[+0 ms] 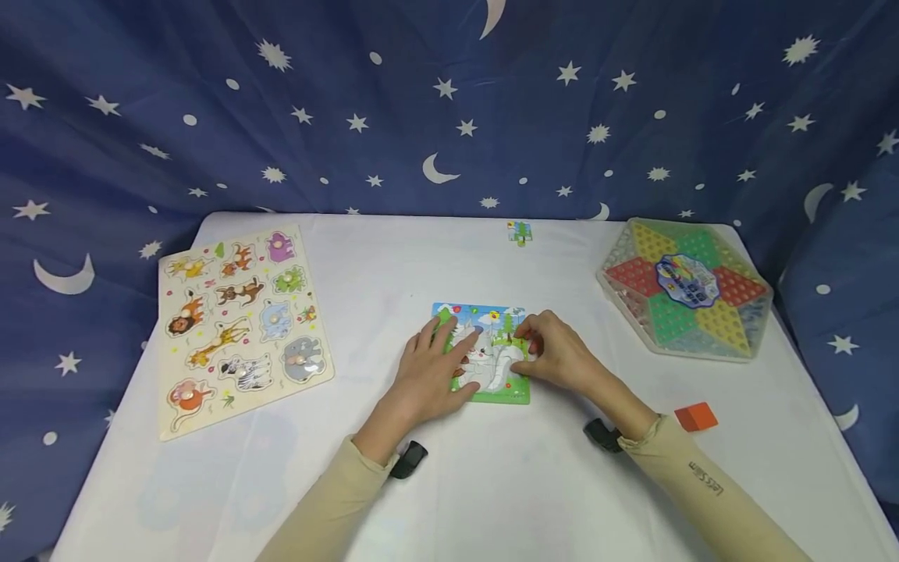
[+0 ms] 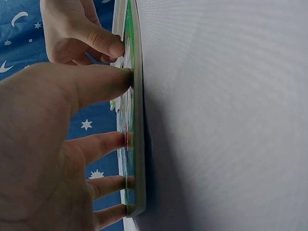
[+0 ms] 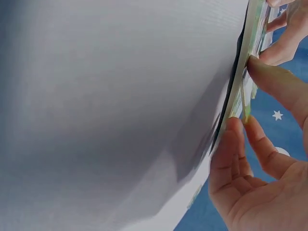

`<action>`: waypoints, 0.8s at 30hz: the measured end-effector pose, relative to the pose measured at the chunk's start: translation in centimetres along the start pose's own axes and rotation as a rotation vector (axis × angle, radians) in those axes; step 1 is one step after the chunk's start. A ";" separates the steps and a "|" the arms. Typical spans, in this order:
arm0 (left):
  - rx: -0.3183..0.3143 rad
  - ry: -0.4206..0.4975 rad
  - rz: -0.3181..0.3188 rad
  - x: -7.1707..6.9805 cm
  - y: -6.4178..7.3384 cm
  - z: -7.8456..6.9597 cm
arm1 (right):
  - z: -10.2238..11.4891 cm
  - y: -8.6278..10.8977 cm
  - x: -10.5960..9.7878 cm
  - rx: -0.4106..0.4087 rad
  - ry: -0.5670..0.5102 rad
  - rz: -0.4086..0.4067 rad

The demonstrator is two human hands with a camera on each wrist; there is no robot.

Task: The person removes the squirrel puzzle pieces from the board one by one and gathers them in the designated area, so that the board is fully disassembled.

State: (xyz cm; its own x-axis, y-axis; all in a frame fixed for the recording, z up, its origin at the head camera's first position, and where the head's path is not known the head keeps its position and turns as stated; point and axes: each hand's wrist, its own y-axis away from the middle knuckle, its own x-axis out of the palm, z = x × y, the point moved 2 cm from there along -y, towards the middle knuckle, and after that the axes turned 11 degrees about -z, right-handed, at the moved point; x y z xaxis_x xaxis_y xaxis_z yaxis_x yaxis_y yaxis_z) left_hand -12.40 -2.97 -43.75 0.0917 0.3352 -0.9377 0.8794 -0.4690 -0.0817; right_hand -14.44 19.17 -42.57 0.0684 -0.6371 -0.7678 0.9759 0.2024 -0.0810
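Observation:
A jigsaw puzzle (image 1: 492, 396) with a white squirrel on green grass lies flat in the middle of the table. My left hand (image 1: 430, 382) rests over its left side, fingers spread and nearly straight. In the left wrist view, the left thumb and fingertips press on the puzzle face. At the right edge, my right hand (image 1: 559, 353) pinches a puzzle piece (image 3: 246, 98) between thumb and index finger. The right wrist view shows that piece tilted, one edge raised from the board. Part of the picture is hidden under the left hand.
One loose puzzle piece (image 1: 520, 232) lies near the table's far edge. A wooden animal peg board (image 1: 246, 320) is at left. On the right are a hexagonal Chinese checkers box (image 1: 688, 289) and an orange block (image 1: 697, 417). A starry blue curtain (image 1: 449, 109) hangs behind.

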 end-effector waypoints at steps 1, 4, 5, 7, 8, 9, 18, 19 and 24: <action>0.000 -0.001 0.002 0.0 0.0 0.0 | 0.1 0.0 0.0 0.002 -0.006 0.001; 0.003 -0.002 -0.007 -0.1 0.0 -0.1 | 0.3 0.1 -0.1 0.000 -0.014 0.026; 0.003 -0.003 -0.008 -0.1 0.0 -0.1 | 0.3 0.2 0.0 -0.001 -0.014 0.036; 0.004 -0.002 -0.010 -0.1 0.1 -0.1 | 0.4 0.2 0.0 0.000 -0.009 0.052; 0.004 0.000 -0.010 -0.2 0.1 -0.1 | 0.5 0.2 0.0 0.000 -0.007 0.058; 0.003 -0.001 -0.007 -0.2 0.1 -0.1 | 0.5 0.2 0.0 0.000 -0.006 0.060; 0.006 0.006 -0.013 -0.2 0.2 -0.1 | 0.8 0.1 0.1 0.005 -0.014 0.049; 0.007 0.007 -0.014 -0.2 0.3 -0.1 | 0.9 0.1 0.1 0.002 -0.011 0.046; 0.009 0.006 -0.007 0.0 0.2 0.0 | 0.9 0.0 0.0 -0.012 0.017 0.031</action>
State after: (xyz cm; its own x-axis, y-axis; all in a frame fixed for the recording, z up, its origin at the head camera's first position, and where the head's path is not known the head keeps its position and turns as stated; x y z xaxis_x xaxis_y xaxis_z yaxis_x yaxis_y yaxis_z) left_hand -12.26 -3.04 -43.71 0.0882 0.3433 -0.9351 0.8756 -0.4742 -0.0915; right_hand -14.29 18.50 -42.00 0.0947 -0.6179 -0.7805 0.9710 0.2303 -0.0645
